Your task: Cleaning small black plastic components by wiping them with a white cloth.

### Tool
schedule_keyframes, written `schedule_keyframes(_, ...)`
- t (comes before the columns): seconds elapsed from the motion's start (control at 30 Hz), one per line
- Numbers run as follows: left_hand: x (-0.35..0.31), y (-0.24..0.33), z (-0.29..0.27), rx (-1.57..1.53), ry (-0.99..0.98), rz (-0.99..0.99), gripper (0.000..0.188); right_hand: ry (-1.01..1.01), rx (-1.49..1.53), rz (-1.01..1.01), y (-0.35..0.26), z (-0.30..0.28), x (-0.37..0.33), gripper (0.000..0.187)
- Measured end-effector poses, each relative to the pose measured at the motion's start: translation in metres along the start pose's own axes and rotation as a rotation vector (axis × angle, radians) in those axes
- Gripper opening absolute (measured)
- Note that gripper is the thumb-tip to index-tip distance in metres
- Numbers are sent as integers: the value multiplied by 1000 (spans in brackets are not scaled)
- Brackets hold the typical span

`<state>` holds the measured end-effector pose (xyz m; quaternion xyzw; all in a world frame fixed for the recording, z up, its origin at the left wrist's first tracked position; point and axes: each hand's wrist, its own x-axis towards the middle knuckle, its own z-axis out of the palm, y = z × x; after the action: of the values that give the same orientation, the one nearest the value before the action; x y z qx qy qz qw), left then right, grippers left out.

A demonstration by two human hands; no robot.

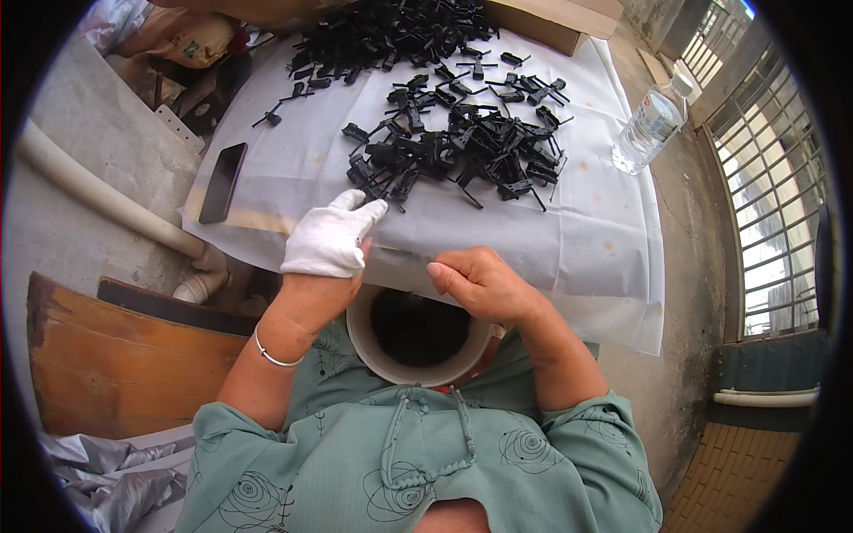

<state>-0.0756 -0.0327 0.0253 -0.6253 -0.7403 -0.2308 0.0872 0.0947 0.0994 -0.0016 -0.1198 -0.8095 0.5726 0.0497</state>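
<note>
My left hand (329, 238), in a white glove that leaves the thumb bare, reaches to the near left edge of a pile of small black plastic parts (462, 147). Its gloved fingers are stretched out and slightly apart, with the tips beside the nearest parts; I cannot tell whether they touch. My bare right hand (484, 282) is closed over the table's near edge, thumb against the curled fingers. Whatever it may hold is hidden. Below and between my hands stands a pale round bucket (362, 342) with a dark inside; its contents are too dark to make out.
A plastic sheet covers the table (613, 258). A larger heap of black parts (382, 35) lies at the back, near a cardboard box (542, 25). A phone (223, 183) lies at the left, a clear water bottle (651, 124) stands at the right. A wooden board (133, 355) leans lower left.
</note>
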Motion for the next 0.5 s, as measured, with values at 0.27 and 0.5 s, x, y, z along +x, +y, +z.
schedule_keyframes(0.27, 37, -23, 30, -40, 92, 195, 28, 314, -149, -297, 12, 9, 8, 20)
schedule_keyframes(0.5, 19, 10, 54, -863, 182, -190, 26, 565, -337, -609, 2, 18, 8, 16)
